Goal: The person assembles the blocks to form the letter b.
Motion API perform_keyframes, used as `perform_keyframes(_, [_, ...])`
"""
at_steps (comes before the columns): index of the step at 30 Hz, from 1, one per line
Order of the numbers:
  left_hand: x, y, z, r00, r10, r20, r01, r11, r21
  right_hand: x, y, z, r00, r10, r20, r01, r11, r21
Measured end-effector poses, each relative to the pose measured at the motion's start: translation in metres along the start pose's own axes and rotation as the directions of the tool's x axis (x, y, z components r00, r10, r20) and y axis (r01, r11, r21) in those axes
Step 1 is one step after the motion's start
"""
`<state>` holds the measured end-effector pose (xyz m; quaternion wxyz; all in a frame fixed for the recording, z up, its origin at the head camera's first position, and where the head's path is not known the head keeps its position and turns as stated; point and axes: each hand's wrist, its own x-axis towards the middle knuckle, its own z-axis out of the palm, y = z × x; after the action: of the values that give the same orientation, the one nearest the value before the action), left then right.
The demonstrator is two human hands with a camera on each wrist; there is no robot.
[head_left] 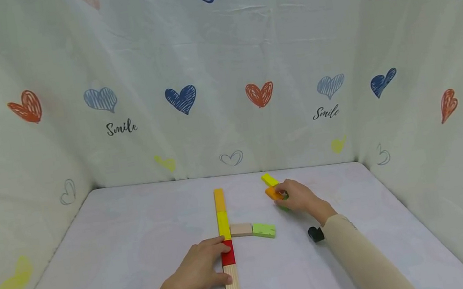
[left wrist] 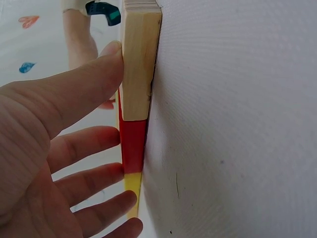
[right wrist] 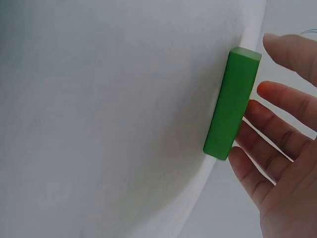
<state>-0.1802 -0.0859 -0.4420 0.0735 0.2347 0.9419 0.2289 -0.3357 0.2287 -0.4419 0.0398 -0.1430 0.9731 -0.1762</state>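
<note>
A straight row of flat blocks runs away from me: plain wood (head_left: 231, 281), red (head_left: 228, 256), yellow (head_left: 222, 222) and orange (head_left: 219, 199). My left hand (head_left: 201, 266) rests along its left side, thumb at the wooden block, fingers spread beside the red and yellow ones. At the back right, my right hand (head_left: 300, 196) is at a loose orange block (head_left: 272, 193), fingertips by its right end. In the right wrist view its fingers are apart beside a green block (right wrist: 232, 104); no orange block shows there, so contact is unclear.
A pale wooden block (head_left: 241, 230) and a light green block (head_left: 264, 231) branch right from the row. Another yellow block (head_left: 269, 179) lies behind the loose orange one. Patterned cloth (head_left: 219, 57) hangs round the white table (head_left: 144, 216). A black device (head_left: 315, 234) is at the right wrist.
</note>
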Motion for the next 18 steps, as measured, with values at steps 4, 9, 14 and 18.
perform_keyframes(4, [0.000,0.000,0.000,1.000,-0.007,0.001,0.007,1.000,0.004,-0.006,0.007,-0.001,1.000,-0.009,0.013,0.009,1.000,-0.003])
perform_keyframes(9, [0.000,0.000,0.000,1.000,-0.013,0.009,0.013,1.000,0.002,-0.012,0.013,-0.002,0.999,-0.020,0.030,0.020,1.000,0.014])
perform_keyframes(14, [0.000,0.001,0.000,1.000,-0.021,0.015,0.021,1.000,0.003,-0.017,0.016,-0.002,0.999,-0.024,0.040,0.022,0.999,0.033])
perform_keyframes(18, [0.000,0.001,0.000,1.000,-0.022,0.012,0.022,1.000,0.003,-0.023,0.015,-0.003,0.998,-0.012,0.053,0.009,0.998,0.062])
